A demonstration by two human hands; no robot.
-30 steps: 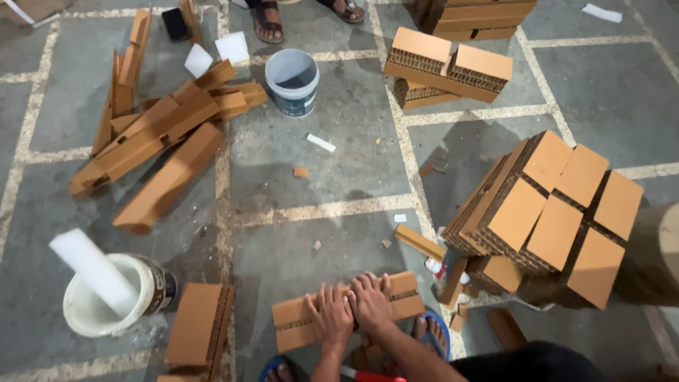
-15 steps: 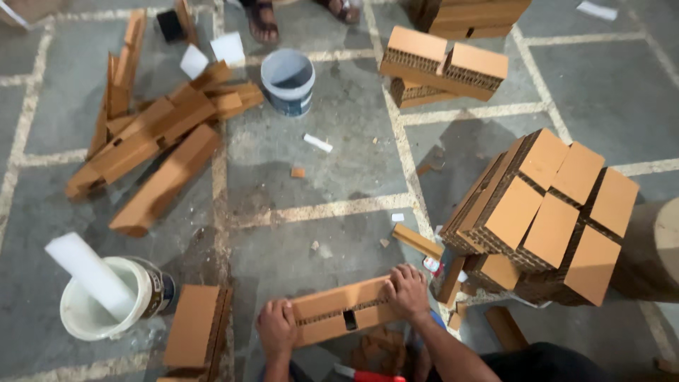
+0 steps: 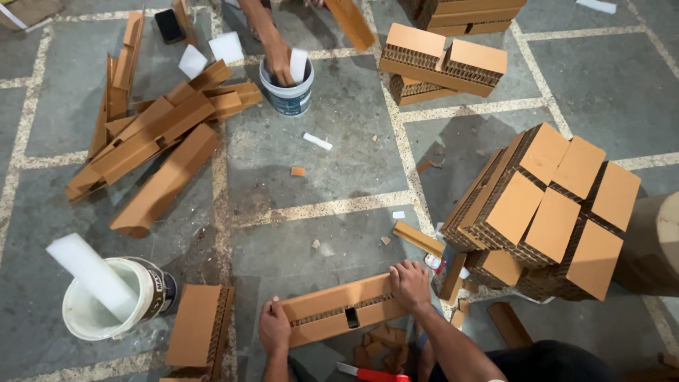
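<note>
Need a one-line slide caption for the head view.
Left hand and right hand grip a cardboard block by its ends.

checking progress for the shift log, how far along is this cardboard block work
Done: a finished stack stands at right. In hand: left hand and right hand press the ends of a cardboard block. Left: loose strips lie upper left.

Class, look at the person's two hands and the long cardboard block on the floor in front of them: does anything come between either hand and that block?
Nothing visible does. The left hand grips one end of the long cardboard block and the right hand presses on the other end, both in direct contact.
</note>
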